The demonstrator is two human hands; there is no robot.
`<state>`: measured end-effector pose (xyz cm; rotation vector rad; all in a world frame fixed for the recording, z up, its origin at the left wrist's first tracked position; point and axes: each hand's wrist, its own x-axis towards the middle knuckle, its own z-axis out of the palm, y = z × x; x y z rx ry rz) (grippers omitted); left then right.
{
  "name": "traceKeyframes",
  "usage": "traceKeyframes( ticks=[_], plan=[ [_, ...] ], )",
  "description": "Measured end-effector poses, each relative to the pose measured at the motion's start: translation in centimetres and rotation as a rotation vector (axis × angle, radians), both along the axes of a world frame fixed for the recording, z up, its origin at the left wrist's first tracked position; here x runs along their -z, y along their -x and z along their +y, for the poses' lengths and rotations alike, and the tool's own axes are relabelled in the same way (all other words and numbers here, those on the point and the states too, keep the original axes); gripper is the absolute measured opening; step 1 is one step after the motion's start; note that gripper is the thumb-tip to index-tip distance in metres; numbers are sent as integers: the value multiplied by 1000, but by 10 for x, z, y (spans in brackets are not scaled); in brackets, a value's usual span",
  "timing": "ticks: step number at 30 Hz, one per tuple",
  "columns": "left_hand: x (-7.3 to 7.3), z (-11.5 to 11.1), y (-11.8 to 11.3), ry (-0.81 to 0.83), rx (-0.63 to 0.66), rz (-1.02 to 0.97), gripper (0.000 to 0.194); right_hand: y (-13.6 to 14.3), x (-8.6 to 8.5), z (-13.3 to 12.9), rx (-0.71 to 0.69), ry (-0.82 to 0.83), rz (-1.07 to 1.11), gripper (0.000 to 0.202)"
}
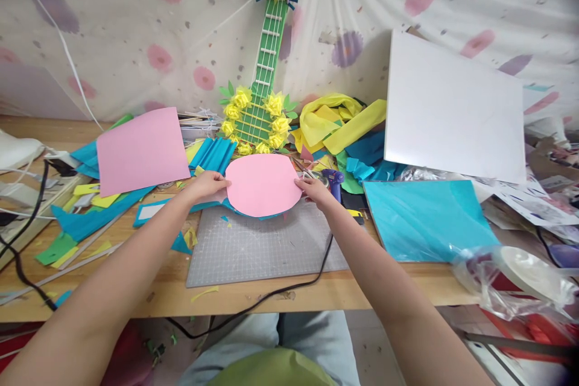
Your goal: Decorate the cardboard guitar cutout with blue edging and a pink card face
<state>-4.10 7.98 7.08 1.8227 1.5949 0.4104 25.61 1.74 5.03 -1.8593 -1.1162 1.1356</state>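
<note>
A rounded piece of pink paper [264, 186] is held up by its two side edges above the far part of a grey cutting mat [266, 253]. My left hand [210, 186] pinches its left edge, and my right hand [314, 188] grips the right edge. Blue crepe paper [215, 155] lies just behind my left hand. Close to my right hand are a purple glue gun [333, 180] and partly hidden scissors. Behind the pink piece a green paper guitar [260, 114] with yellow paper roses leans against the curtained wall.
A pink sheet [142, 154] stands at the left among paper scraps. On the right are a white board [455, 105], a packet of blue paper [429, 220] and a plastic-wrapped tape roll [520, 274]. A black cord [271, 298] crosses the table's front edge.
</note>
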Motion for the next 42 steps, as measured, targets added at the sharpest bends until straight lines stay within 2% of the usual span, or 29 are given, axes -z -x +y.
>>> traceKeyframes(
  ticks=[6, 10, 13, 15, 16, 19, 22, 25, 28, 32, 42],
  plan=[
    [-4, -6, -3, 20, -13, 4, 25, 2, 1, -8, 0, -18, -24, 23],
    [-4, 5, 8, 23, -49, -32, 30, 4, 2, -15, 8, -30, -21, 23],
    [-9, 20, 19, -118, -223, -35, 32, 6, 4, -19, 3, -39, -10, 23],
    [-14, 24, 19, -251, -272, 5, 29, 7, 5, -23, -14, -35, -5, 24],
    [-16, 23, 15, -318, -245, 29, 27, 6, 5, -24, -29, -32, -2, 24],
    [-17, 8, -13, -465, 14, 93, 33, 4, 3, -29, -99, -2, 14, 26],
    [-6, -17, -52, -498, 354, 170, 42, -3, -4, -32, -121, 44, 57, 30],
    [11, -38, -80, -442, 498, 286, 59, -10, -12, -31, -37, 30, 113, 36],
    [24, -49, -90, -421, 547, 361, 67, -14, -14, -27, 37, -27, 164, 30],
    [34, -54, -88, -478, 530, 400, 66, -11, -4, -16, 20, -63, 207, 20],
    [39, -59, -87, -568, 522, 424, 67, 0, 5, 10, 70, -98, 174, 16]
  ],
)
